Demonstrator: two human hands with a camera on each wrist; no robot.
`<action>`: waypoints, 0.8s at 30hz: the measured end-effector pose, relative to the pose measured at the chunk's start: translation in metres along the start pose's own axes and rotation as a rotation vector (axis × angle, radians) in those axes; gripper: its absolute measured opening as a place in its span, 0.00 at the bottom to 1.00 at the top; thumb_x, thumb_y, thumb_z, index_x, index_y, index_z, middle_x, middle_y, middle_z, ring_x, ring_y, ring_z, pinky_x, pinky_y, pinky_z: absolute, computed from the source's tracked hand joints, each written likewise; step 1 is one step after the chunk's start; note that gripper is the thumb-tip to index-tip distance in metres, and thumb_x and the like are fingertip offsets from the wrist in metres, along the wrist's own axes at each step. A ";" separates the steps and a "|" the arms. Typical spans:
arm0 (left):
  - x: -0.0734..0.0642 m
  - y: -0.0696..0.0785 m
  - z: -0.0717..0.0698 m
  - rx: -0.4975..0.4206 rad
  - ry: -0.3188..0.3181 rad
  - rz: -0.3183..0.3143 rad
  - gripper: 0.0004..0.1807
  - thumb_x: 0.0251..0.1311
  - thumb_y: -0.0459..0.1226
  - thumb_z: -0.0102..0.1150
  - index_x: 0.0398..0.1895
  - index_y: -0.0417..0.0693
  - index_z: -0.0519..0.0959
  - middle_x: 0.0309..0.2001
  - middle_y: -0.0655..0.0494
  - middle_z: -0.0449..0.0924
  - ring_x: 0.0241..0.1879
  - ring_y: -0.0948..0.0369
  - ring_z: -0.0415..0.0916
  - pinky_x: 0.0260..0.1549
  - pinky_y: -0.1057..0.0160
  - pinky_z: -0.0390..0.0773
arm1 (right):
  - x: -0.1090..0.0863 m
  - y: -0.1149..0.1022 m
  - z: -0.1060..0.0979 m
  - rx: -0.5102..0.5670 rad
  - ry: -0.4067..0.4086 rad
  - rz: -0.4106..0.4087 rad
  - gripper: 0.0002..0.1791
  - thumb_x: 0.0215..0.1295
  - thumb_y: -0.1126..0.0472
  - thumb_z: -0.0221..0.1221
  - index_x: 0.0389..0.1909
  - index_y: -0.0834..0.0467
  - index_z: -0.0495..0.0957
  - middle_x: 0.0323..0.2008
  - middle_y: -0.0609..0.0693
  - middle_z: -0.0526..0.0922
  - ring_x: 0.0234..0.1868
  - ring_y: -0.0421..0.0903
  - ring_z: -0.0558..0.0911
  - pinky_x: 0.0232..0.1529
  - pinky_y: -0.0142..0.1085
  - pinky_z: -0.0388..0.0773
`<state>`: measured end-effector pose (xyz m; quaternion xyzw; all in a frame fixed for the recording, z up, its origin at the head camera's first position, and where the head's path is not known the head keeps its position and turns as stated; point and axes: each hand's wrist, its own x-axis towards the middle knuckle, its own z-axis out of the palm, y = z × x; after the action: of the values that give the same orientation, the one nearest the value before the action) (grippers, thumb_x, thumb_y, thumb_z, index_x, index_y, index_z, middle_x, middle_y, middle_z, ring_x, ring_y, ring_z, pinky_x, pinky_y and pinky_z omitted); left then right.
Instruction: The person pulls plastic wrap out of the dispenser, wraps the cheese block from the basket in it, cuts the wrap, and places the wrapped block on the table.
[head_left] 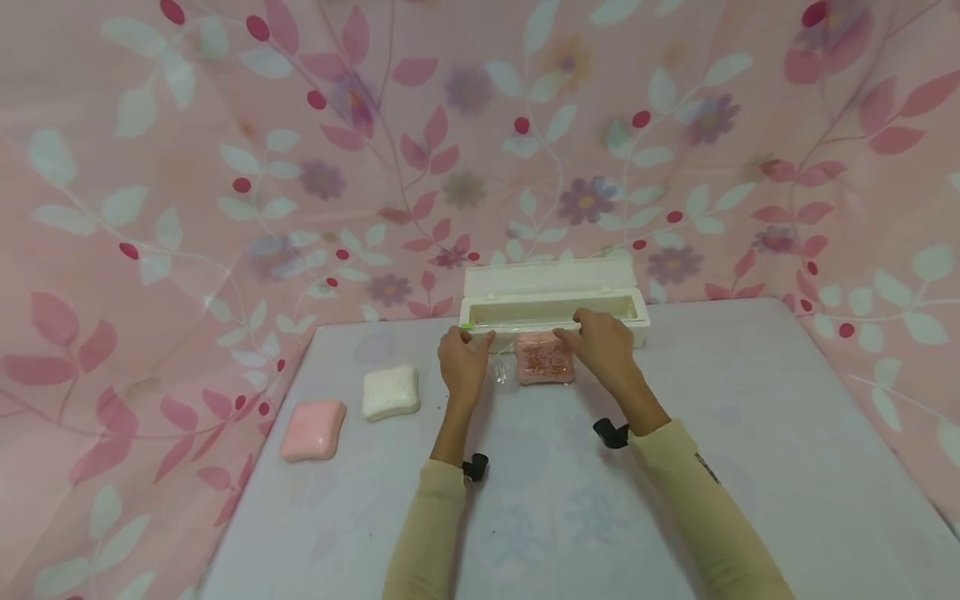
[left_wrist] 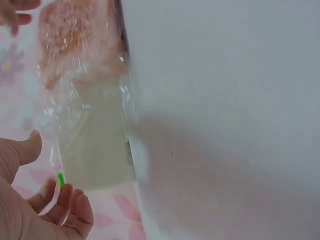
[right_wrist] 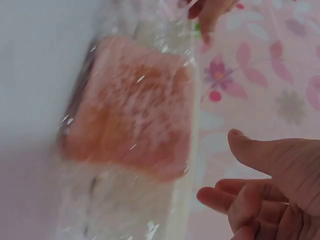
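Reaching toward the far edge of the pale table [head_left: 750,417], both hands stand at the cream-white rectangular box [head_left: 641,321] with raised lid. A square, mottled pink-and-brown block [head_left: 545,360] lies under clear, glossy plastic film [head_left: 501,369], near the middle of that edge, before the box. Left hand [head_left: 465,362]: fingers loosely bent, thumb apart, no grasp visible, beside a bright green tab [left_wrist: 60,180]. Right hand [head_left: 606,343]: released, thumb and fingers separated. A smooth white square block [head_left: 391,392] and a smooth pink square block [head_left: 312,430] lie toward the left edge.

Caution: uneven tension may crease the film or make it cling to itself; a sideways pull could drag the mottled block. Markings: none legible; the dark patch [head_left: 707,468] on the right sleeve [head_left: 693,492] is too small to read.
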<state>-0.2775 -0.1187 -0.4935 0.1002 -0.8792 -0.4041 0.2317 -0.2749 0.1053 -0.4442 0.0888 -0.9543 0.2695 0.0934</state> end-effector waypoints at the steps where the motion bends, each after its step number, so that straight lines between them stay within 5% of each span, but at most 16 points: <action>1: 0.003 -0.002 -0.002 -0.013 0.013 -0.018 0.26 0.48 0.50 0.68 0.37 0.39 0.70 0.33 0.48 0.69 0.34 0.52 0.66 0.32 0.56 0.66 | 0.002 -0.007 -0.002 -0.002 0.008 -0.022 0.25 0.58 0.43 0.60 0.44 0.61 0.78 0.33 0.54 0.83 0.27 0.50 0.79 0.25 0.42 0.74; 7: 0.020 -0.017 -0.002 -0.138 -0.036 -0.100 0.43 0.42 0.52 0.72 0.57 0.38 0.64 0.48 0.42 0.70 0.43 0.51 0.69 0.39 0.52 0.71 | 0.022 -0.039 0.005 0.037 -0.032 -0.182 0.23 0.59 0.44 0.60 0.43 0.59 0.80 0.31 0.50 0.83 0.30 0.47 0.80 0.30 0.41 0.75; 13: 0.025 -0.029 0.001 -0.228 -0.147 -0.139 0.38 0.45 0.47 0.72 0.58 0.44 0.66 0.45 0.44 0.75 0.39 0.52 0.75 0.33 0.55 0.76 | 0.036 -0.056 0.020 0.099 -0.125 -0.212 0.20 0.61 0.45 0.58 0.43 0.57 0.80 0.33 0.50 0.84 0.34 0.47 0.81 0.36 0.43 0.75; 24: 0.035 -0.048 0.002 -0.261 -0.166 -0.022 0.33 0.44 0.46 0.72 0.56 0.49 0.73 0.28 0.49 0.77 0.22 0.53 0.77 0.18 0.64 0.75 | 0.051 -0.071 0.043 0.196 -0.124 -0.218 0.19 0.59 0.47 0.61 0.46 0.56 0.79 0.31 0.48 0.83 0.32 0.47 0.79 0.32 0.41 0.74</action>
<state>-0.3091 -0.1614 -0.5192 0.0449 -0.8342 -0.5243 0.1649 -0.3143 0.0170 -0.4333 0.2170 -0.9120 0.3438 0.0541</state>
